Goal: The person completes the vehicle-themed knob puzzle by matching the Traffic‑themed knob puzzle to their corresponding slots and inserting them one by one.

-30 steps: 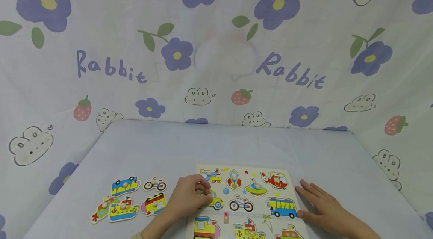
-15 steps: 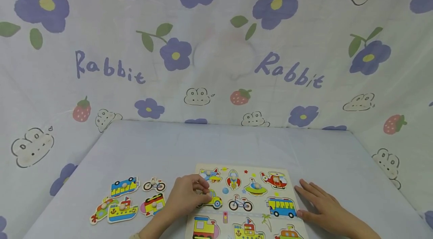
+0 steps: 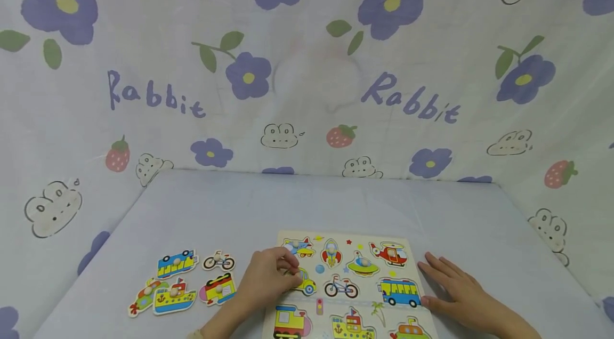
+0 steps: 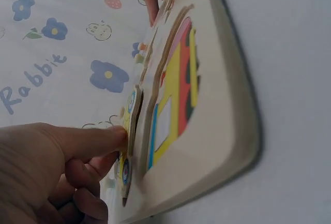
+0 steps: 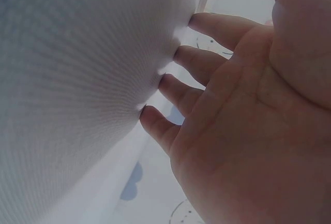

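My left hand [image 3: 266,277] pinches the yellow toy-car puzzle piece [image 3: 307,285] between thumb and fingers, at the left side of the wooden puzzle board [image 3: 417,256]. In the left wrist view the car piece [image 4: 125,169] stands slightly proud of the board; whether it is partly in its slot I cannot tell. The fingers hide its knob. My right hand [image 3: 453,293] lies along the board's right edge, its thumb touching the edge. The right wrist view shows its spread fingers [image 5: 212,27] with their tips on the tablecloth.
Left of the board lie loose knobbed pieces: a bus [image 3: 165,267], bicycle [image 3: 227,263], train [image 3: 225,296], ship [image 3: 172,307] and submarine [image 3: 144,301]. Plane [image 3: 304,251], rocket [image 3: 331,261], UFO [image 3: 362,271] and helicopter [image 3: 398,259] pieces sit on the board. A patterned curtain [image 3: 307,104] hangs behind.
The car piece shifts very slightly in my left hand, with small finger movements at the same spot. My right hand and the loose pieces stay put.
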Motion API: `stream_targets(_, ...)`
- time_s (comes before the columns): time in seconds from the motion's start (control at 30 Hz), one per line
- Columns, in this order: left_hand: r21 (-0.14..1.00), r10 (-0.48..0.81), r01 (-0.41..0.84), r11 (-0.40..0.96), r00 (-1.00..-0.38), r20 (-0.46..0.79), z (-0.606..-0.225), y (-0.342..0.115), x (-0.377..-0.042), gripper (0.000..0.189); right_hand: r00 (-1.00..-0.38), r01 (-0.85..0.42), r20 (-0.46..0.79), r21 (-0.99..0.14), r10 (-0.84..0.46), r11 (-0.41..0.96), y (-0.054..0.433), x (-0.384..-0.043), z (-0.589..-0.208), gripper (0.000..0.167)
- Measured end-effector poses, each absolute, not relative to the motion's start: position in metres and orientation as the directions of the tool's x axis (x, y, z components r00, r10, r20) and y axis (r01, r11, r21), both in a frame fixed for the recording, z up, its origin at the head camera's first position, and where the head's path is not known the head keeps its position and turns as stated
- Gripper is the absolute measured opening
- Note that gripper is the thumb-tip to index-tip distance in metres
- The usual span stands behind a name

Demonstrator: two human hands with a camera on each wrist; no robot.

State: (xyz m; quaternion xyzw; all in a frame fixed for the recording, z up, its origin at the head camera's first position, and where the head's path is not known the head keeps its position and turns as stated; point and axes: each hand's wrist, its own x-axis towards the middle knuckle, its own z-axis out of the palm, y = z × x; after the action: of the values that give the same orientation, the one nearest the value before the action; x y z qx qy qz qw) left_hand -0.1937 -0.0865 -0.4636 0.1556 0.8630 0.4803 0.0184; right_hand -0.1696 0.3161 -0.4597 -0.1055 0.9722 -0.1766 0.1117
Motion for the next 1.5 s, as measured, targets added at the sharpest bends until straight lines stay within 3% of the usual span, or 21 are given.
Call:
stream_targets(0.17, 0.845, 0.269, 0.205, 0.495, -0.960, 0.076, -0.461, -0.091, -0.193, 0.024, -0.954, -0.155, -0.186, -0.366, -0.235, 0.918, 0.314, -0.169, -0.460, 0.092)
stream_targets(0.43, 0.858, 0.342, 0.192, 0.477, -0.939, 0.020, -0.460, -0.096, -0.195, 0.024, -0.953, -0.158, -0.188, -0.365, -0.239, 0.917, 0.313, -0.169, -0.459, 0.091)
stream_targets(0.67, 0.861, 0.396, 0.256, 0.440, -0.916, 0.071, -0.462, -0.097, -0.198, 0.023, -0.953, -0.159, -0.187, -0.364, -0.239, 0.918, 0.314, -0.170, -0.460, 0.092)
stream_targets(1.0, 0.862, 0.370, 0.276, 0.425, -0.922, 0.113, -0.460, -0.098, -0.203, 0.023, -0.947, -0.176, -0.183, -0.388, -0.263, 0.905, 0.316, -0.170, -0.456, 0.085)
stream_targets(1.3, 0.851, 0.415, 0.235, 0.470, -0.909, 0.022, -0.457, -0.101, -0.203, 0.029, -0.950, -0.179, -0.171, -0.387, -0.261, 0.905, 0.316, -0.171, -0.458, 0.087)
stream_targets(1.5, 0.854, 0.391, 0.224, 0.469, -0.920, 0.026, -0.463, -0.102, -0.204, 0.032, -0.952, -0.160, -0.184, -0.386, -0.246, 0.908, 0.315, -0.170, -0.459, 0.088)
